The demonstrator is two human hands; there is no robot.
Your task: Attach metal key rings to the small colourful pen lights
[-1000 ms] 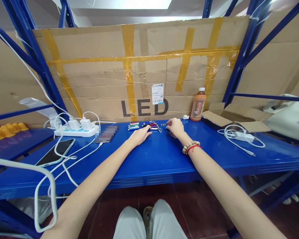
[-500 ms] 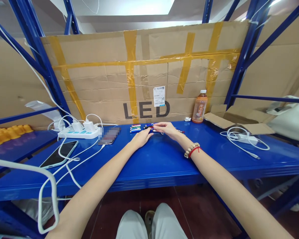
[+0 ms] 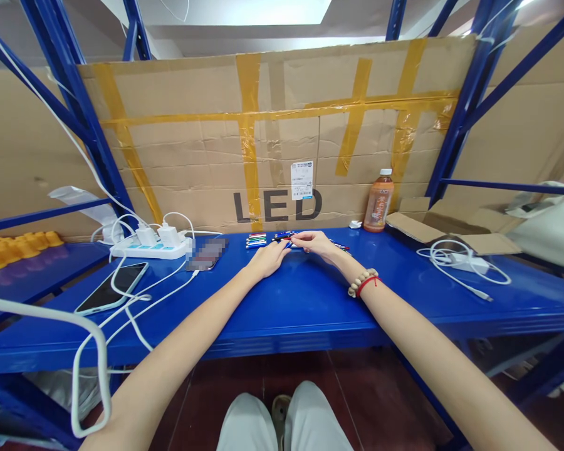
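Observation:
On the blue shelf, near the cardboard at its back, both my hands are close together among several pens. My left hand (image 3: 269,259) is closed, with a blue pen (image 3: 288,245) at its fingertips. My right hand (image 3: 316,243) is in a pinch just to its right, at a pen whose body is mostly hidden by the fingers. Left of the hands lies a row of pens (image 3: 255,240) with blue, red and green parts. More pens (image 3: 341,247) stick out behind my right hand.
At left are a white power strip (image 3: 153,250) with chargers, a phone (image 3: 113,288), another phone (image 3: 207,254) and loose white cables. An orange drink bottle (image 3: 378,200), an open cardboard box (image 3: 451,225) and a coiled white cable (image 3: 470,263) are at right.
Both hands stay in nearly the same place, with small finger movements. The blue pen at my left fingertips shows more clearly now. The view has shifted slightly.

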